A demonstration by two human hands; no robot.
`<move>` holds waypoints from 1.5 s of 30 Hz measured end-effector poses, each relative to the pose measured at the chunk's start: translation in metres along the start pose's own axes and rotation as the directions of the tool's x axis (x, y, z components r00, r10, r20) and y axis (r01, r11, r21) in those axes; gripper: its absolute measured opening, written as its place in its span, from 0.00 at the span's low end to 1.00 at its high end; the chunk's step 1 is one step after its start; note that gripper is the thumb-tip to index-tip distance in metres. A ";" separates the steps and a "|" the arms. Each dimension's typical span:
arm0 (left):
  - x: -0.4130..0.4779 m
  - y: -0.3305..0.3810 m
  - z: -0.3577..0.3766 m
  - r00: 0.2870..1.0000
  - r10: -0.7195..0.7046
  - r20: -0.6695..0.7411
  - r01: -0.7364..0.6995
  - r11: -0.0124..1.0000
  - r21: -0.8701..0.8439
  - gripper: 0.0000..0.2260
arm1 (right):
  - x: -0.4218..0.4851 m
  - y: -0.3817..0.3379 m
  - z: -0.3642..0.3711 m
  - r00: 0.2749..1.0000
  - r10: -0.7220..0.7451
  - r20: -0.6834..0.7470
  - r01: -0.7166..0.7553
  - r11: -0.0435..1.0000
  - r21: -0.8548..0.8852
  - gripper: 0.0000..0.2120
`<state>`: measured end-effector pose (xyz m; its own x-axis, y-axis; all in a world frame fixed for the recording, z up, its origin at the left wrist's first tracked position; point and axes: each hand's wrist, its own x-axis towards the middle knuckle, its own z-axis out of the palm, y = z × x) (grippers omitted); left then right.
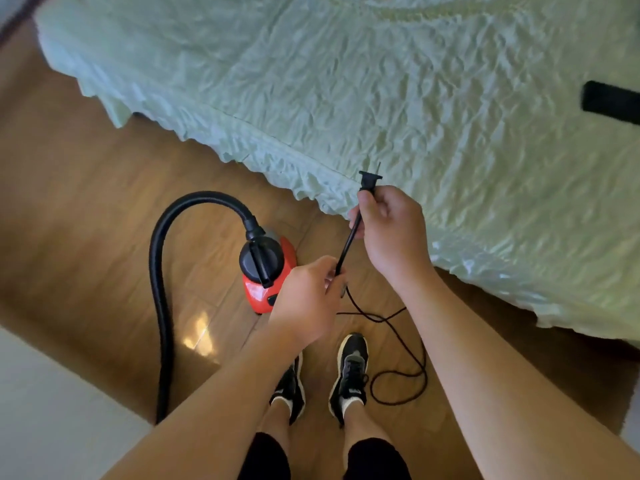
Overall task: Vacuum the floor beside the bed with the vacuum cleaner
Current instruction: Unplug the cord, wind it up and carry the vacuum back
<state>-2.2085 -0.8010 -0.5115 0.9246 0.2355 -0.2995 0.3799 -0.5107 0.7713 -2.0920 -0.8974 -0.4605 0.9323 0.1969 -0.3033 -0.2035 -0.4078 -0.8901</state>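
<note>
Center frame, right hand (pixel 391 233) grips the plug (pixel 369 181); left hand (pixel 308 299) pinches the cord (pixel 349 242) just below. Red vacuum cleaner (pixel 268 275) sits on wood floor (pixel 86 209) left of hands, hose (pixel 162 289) arching lower left. Bed (pixel 415 98) fills upper right.

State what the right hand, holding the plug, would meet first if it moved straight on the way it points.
Probably the green bedspread: the right hand points the plug toward its frilled edge, though depth is unclear.
</note>
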 end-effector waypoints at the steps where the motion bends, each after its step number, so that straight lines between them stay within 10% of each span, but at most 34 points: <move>1: -0.002 -0.005 -0.003 1.000 -0.018 -0.025 0.018 1.000 0.005 0.02 | 0.002 -0.001 0.008 1.000 -0.010 0.026 0.010 1.000 -0.012 0.11; 21: -0.031 -0.139 -0.017 0.905 -0.312 -0.289 0.266 0.946 -0.187 0.05 | 0.016 0.042 0.178 0.896 -0.063 0.440 0.140 0.979 -0.146 0.07; 45: 0.018 -0.330 0.071 0.895 -0.405 -0.189 0.335 0.888 -0.316 0.09 | 0.082 0.218 0.305 0.851 0.005 0.525 0.217 0.907 -0.362 0.06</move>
<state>-2.3146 -0.6873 -0.8114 0.6681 0.5738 -0.4738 0.6375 -0.1130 0.7621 -2.1513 -0.6986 -0.7829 0.6358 0.6333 -0.4413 0.1264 -0.6495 -0.7498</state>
